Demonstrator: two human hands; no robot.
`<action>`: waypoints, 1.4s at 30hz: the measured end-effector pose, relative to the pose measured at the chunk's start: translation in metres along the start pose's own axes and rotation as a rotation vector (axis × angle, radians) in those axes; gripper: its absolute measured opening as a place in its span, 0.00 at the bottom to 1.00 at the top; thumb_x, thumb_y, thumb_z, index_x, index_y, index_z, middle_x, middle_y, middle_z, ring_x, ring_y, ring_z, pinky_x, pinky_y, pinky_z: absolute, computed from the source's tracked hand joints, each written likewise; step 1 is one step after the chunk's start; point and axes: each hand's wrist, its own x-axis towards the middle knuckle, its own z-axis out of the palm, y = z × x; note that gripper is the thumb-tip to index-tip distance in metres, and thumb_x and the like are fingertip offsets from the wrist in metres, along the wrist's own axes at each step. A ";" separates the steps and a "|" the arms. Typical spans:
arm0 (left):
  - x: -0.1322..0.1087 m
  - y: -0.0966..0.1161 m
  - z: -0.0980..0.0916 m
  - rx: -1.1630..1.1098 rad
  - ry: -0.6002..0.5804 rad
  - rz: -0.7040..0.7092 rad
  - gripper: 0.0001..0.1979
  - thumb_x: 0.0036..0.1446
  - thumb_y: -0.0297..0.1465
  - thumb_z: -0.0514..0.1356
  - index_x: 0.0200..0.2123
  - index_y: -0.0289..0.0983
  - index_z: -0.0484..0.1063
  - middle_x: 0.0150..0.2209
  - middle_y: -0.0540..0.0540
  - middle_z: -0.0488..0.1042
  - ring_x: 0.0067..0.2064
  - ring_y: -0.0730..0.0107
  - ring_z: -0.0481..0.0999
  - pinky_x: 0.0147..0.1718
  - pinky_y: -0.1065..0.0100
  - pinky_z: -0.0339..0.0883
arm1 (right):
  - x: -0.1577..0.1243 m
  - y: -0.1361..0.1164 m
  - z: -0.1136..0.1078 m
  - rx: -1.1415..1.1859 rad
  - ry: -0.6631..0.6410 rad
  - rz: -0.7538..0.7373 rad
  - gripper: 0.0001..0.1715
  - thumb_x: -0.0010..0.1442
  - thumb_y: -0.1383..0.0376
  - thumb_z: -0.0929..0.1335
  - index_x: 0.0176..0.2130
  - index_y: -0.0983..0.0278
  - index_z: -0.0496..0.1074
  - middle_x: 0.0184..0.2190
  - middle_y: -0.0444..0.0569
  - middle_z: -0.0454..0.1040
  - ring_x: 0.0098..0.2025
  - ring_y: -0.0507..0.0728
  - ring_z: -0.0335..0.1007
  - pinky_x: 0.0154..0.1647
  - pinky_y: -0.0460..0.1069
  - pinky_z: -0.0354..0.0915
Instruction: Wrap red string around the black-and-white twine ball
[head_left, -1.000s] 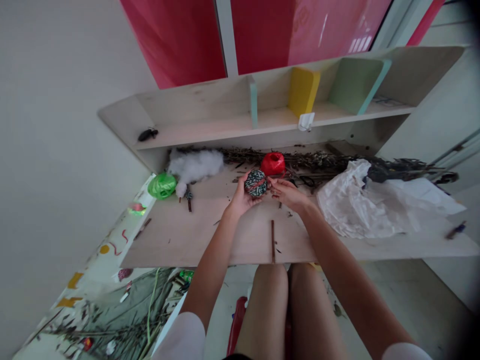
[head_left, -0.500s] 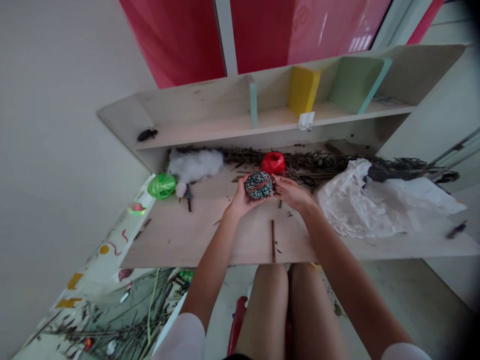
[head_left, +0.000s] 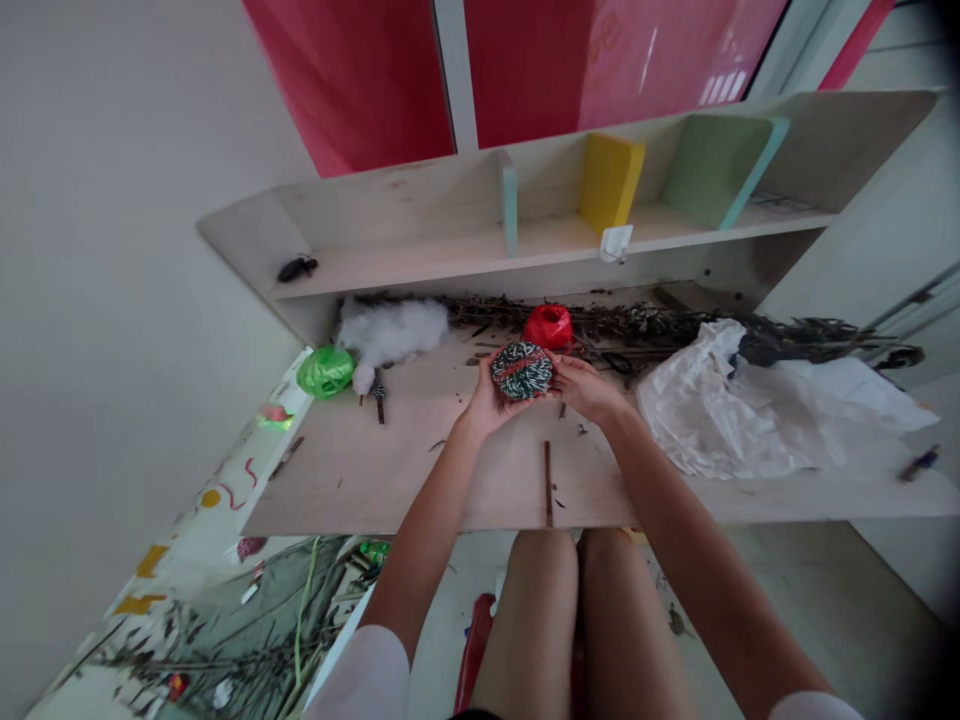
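Between both hands, above the desk, is a round ball of dark green and white yarn (head_left: 523, 371) with a reddish-brown band across it. My left hand (head_left: 489, 402) cups it from the left and below, fingers wrapped around it. On the other side, the fingers of my right hand (head_left: 583, 386) are closed against its right edge. Just behind the ball sits a red roll of plastic twine (head_left: 548, 327). A thin brown stick (head_left: 548, 484) lies on the desk (head_left: 420, 470) nearer my knees.
White stuffing (head_left: 394, 330) and a green twine roll (head_left: 325, 372) lie at the left. Dry twigs (head_left: 637, 322) run along the back beneath a shelf (head_left: 420, 262). A crumpled white plastic bag (head_left: 705, 420) covers the right side. Branches (head_left: 217, 640) litter the floor at lower left.
The yarn ball has turned slightly in my hands, its reddish-brown band now nearer the top. Both hands keep their hold, and the view has shifted a little.
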 end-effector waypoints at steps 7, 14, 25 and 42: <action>0.015 -0.012 -0.001 0.266 0.343 0.336 0.20 0.57 0.45 0.55 0.47 0.40 0.70 0.37 0.45 0.77 0.27 0.72 0.75 0.27 0.68 0.72 | -0.001 -0.004 -0.002 0.179 0.090 -0.009 0.16 0.45 0.56 0.74 0.36 0.56 0.74 0.20 0.39 0.64 0.25 0.50 0.62 0.31 0.47 0.62; 0.018 -0.013 -0.005 0.308 0.378 0.358 0.21 0.54 0.49 0.57 0.36 0.35 0.72 0.33 0.44 0.76 0.30 0.70 0.76 0.33 0.65 0.73 | -0.001 -0.004 0.000 0.160 0.118 -0.026 0.17 0.44 0.56 0.75 0.36 0.56 0.74 0.19 0.38 0.61 0.24 0.49 0.59 0.29 0.46 0.60; 0.008 -0.020 0.004 0.373 0.154 0.311 0.31 0.40 0.38 0.71 0.49 0.41 0.67 0.48 0.42 0.73 0.42 0.63 0.76 0.45 0.59 0.69 | -0.007 -0.008 0.015 0.040 0.013 -0.028 0.19 0.43 0.54 0.76 0.23 0.61 0.67 0.18 0.39 0.58 0.22 0.48 0.53 0.25 0.46 0.55; 0.004 -0.008 0.008 0.051 0.091 0.219 0.25 0.52 0.42 0.58 0.53 0.41 0.66 0.45 0.44 0.76 0.44 0.63 0.77 0.39 0.66 0.70 | -0.007 -0.006 0.015 0.025 0.019 0.022 0.21 0.41 0.53 0.76 0.25 0.61 0.67 0.18 0.38 0.57 0.22 0.48 0.52 0.27 0.46 0.55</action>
